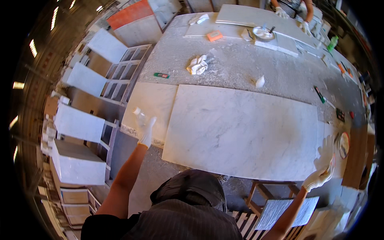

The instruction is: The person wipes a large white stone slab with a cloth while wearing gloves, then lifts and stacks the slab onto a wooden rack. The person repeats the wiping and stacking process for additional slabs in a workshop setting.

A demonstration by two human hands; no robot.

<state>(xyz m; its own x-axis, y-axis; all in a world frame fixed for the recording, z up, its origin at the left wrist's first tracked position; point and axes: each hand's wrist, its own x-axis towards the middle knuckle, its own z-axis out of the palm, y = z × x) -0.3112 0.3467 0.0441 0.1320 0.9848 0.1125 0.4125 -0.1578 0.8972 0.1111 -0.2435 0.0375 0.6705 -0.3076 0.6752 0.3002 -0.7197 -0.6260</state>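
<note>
A large pale marble slab with grey veins lies across the near side of the worktable, overlapping a second pale slab on its left. My left hand, in a white glove, is over that left slab. It appears to hold a small clear plastic bottle with a whitish cap, one finger standing apart from it. Off the near right corner of the marble is my right hand, also gloved, its fingers extended upward and nothing visible in them. Beside it, a pale hand-shaped patch looks like a glove or shadow; I cannot tell which.
On the dusty table lie a crumpled white cloth, a green cutter and an orange box. A bowl stands farther back. Across the table are another person's gloved hands. White panels lean on racks at left.
</note>
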